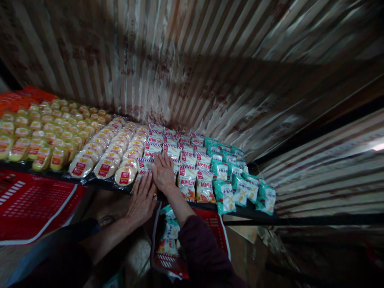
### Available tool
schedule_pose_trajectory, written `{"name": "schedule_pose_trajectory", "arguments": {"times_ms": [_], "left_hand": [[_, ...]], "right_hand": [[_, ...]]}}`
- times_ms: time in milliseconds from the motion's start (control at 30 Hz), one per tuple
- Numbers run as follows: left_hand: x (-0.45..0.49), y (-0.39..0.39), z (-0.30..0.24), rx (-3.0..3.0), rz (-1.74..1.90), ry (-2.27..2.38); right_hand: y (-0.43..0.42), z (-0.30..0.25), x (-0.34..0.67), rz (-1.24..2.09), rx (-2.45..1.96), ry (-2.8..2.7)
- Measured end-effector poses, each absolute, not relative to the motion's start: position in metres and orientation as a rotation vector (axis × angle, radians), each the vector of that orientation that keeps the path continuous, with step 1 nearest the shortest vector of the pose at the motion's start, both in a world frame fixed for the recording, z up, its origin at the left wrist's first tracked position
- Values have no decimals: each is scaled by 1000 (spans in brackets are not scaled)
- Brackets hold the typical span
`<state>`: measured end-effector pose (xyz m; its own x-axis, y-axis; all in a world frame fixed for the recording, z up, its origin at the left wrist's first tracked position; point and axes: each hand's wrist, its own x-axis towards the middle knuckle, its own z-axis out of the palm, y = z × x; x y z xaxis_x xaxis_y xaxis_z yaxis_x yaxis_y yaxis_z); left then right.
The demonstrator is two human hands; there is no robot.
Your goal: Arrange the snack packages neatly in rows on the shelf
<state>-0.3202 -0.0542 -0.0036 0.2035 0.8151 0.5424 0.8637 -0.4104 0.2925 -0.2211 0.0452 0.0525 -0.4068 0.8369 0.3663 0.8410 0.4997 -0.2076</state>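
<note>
My left hand (142, 200) rests with outstretched fingers against the lower front of a white snack bag (145, 165) at the shelf's front edge. Close beside it, my right hand (163, 175) lies with its fingers extended over neighbouring white bags in the same block. Red characters and a striped top edge mark these bags, such as the snack bag (187, 182) just right of my hands. Whatever lies under my palms is hidden. To the left run rows of round, clear-wrapped crackers (108, 165); to the right stand teal snack bags (225, 196).
Yellow packaged snacks (42, 156) and orange packs (24, 98) fill the shelf's left. Below the front edge are a red basket (220, 236) holding several bags and another red basket (36, 200). Striped plastic sheeting (168, 60) hangs behind; a dark bar (324, 221) runs right.
</note>
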Motion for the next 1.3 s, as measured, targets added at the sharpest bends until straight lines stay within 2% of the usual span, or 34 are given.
{"name": "schedule_pose_trajectory", "arguments": {"times_ms": [300, 767, 1067, 1300], "left_hand": [[-278, -63, -2, -2596, -970, -1452], [-246, -56, -1, -2585, -886, -1568], [-242, -57, -4, -2635, -925, -1469], [-230, -58, -9, -2695, -899, -1444]], "right_hand": [[18, 38, -147, -259, -1581, -1972], [24, 47, -150, -125, -1511, -2262], [18, 33, -118, -244, -1622, -1937], [25, 19, -97, -190, -1584, -1954]]}}
